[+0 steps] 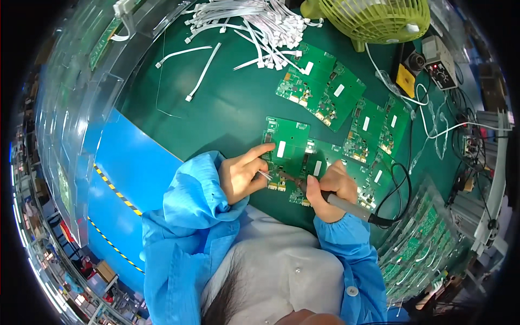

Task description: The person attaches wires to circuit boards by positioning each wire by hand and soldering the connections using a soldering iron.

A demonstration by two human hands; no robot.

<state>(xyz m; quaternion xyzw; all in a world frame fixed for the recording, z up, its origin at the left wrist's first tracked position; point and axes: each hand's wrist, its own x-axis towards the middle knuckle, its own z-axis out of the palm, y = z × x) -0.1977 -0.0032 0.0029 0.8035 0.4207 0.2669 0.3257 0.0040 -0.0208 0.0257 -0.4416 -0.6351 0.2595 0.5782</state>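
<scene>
Green fan (pixel 379 19), white cable pile (pixel 254 24), blue floor (pixel 130 162).

Bright even overhead light, fisheye-bent blurred edges.

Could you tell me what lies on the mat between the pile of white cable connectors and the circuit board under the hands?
In the head view, two joined green boards lie between the white connector pile and the worked circuit board; around them the green mat is bare.

free: bare green mat (pixel 227 103) left | blocked: circuit boards (pixel 325 92); white cables (pixel 254 24) ahead
</scene>
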